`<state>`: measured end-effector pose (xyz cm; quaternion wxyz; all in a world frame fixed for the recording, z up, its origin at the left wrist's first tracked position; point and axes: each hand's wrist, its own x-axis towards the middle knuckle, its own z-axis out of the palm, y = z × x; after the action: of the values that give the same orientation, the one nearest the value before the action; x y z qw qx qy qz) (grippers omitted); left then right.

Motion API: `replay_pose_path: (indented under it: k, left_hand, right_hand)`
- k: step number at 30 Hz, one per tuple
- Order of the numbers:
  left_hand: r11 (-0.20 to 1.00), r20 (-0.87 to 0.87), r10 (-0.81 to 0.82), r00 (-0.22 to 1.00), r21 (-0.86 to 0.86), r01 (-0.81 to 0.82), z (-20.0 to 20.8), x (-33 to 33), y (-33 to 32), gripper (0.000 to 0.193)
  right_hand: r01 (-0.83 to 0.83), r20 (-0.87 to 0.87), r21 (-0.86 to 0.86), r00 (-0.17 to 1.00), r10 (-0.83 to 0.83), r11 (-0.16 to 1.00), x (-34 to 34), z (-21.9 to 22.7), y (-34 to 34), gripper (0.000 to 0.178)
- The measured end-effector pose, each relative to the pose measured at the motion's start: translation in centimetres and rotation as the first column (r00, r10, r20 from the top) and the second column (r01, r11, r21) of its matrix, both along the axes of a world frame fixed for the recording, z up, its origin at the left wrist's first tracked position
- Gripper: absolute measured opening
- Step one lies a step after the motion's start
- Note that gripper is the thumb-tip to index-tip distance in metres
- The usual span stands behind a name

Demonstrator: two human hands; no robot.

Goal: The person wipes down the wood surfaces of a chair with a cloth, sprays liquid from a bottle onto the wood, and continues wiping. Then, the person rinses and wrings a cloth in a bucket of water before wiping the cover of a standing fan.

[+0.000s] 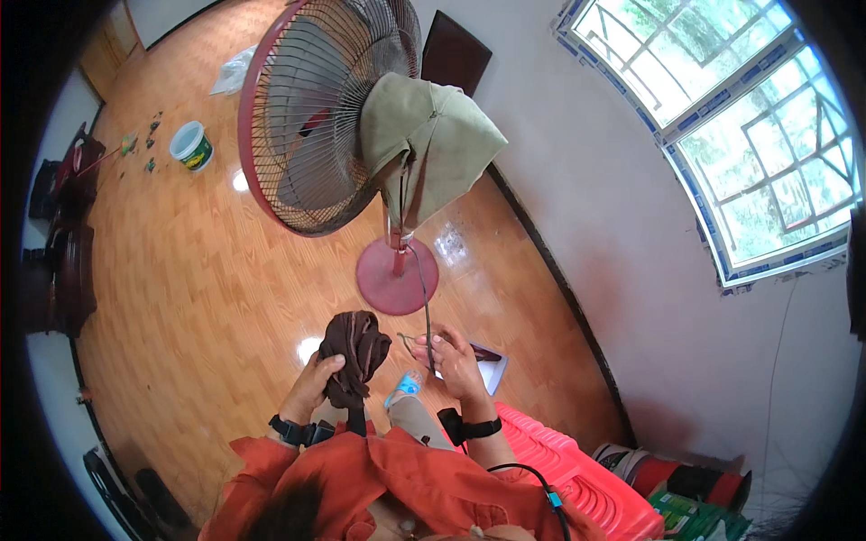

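Bunched in my left hand [311, 388] is a dark brown cloth [354, 353], with my thumb pressed over its near side. My right hand [456, 365] has its fingers closed around a dark power cord [424, 284], which runs down from the fan. A thin loop shows beside those fingers; what it belongs to is unclear. Ahead stands a pedestal fan [311, 117] with a red-rimmed wire cage and a round red base [397, 278]. An olive-green cloth [437, 135] hangs over the back of its head, covering the motor housing.
A pink plastic stool [568, 469] is at my right, near a shallow white box [492, 370]. Farther left on the wood-patterned floor [207, 270] stand a white tub [191, 144] and a plastic bag [234, 72]. Dark furniture [70, 270] lines the left wall; a barred window [749, 135] is at right.
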<state>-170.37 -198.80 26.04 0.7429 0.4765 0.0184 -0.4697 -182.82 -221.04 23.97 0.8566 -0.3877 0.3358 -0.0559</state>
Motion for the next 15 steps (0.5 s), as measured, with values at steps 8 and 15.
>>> replay_pose_path:
  k: [8, 15]
  left_hand:
    - [0.937, 0.472, -0.289, 0.833, 0.317, 0.146, 2.2, -2.7, -4.4, 0.071]
    - [0.943, 0.617, -0.331, 0.714, 0.187, 0.275, 1.9, -4.7, -5.6, 0.055]
  right_hand:
    - [-0.316, 0.303, -0.078, 0.896, 0.325, 0.945, -0.6, 1.4, 0.9, 0.055]
    - [-0.169, 0.236, -0.611, 0.893, 0.382, 0.773, -2.1, -5.0, 0.0, 0.032]
